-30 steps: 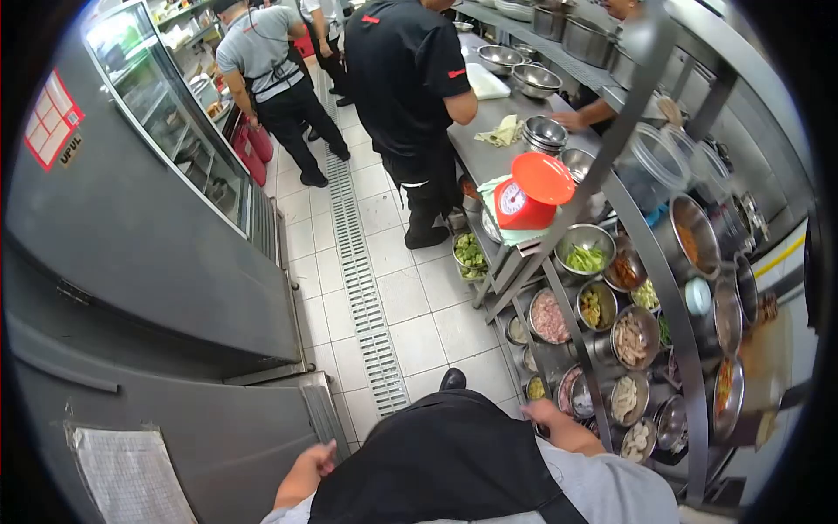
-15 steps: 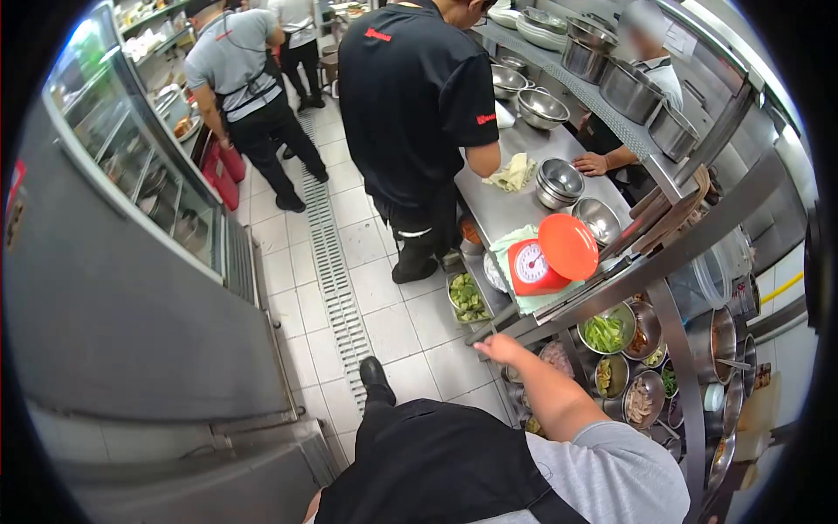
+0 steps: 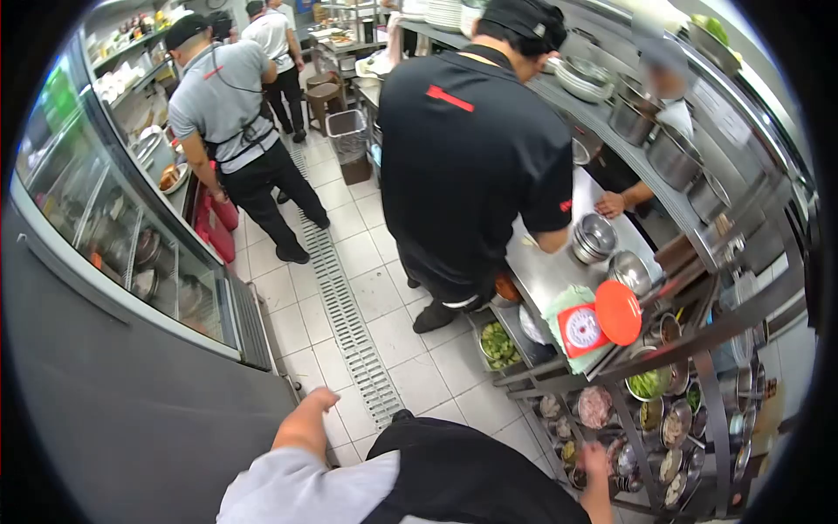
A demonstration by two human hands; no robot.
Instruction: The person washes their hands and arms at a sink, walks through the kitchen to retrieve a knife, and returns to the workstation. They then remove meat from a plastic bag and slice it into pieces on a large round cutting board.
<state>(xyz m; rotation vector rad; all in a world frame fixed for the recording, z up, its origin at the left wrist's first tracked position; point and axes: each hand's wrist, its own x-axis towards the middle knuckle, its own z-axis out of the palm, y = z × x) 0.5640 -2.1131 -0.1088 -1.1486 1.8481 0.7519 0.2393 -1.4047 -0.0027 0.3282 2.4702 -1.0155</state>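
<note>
My left hand (image 3: 321, 400) is raised over the tiled floor, beside the grey cabinet front (image 3: 131, 384). Its fingers are small and blurred, and whether it holds anything cannot be made out. At the lower right, my right hand (image 3: 595, 458) is in front of the rack with metal bowls of food, such as the bowl of pink meat (image 3: 595, 407). Motion smears its fingers. Above the rack, a red scale (image 3: 583, 330) with a round orange pan (image 3: 618, 312) sits on a green cloth on the steel counter (image 3: 541, 262).
A person in a black shirt (image 3: 476, 166) bends over the counter ahead. Another in grey (image 3: 223, 105) stands at the left. A floor drain (image 3: 345, 323) runs down the aisle. A bin (image 3: 349, 144) stands farther back. A co-worker's hand (image 3: 611, 205) rests on the counter.
The view has shifted forward and turned. My left hand has come into view at the lower left. My right hand has moved down and right, away from the counter corner.
</note>
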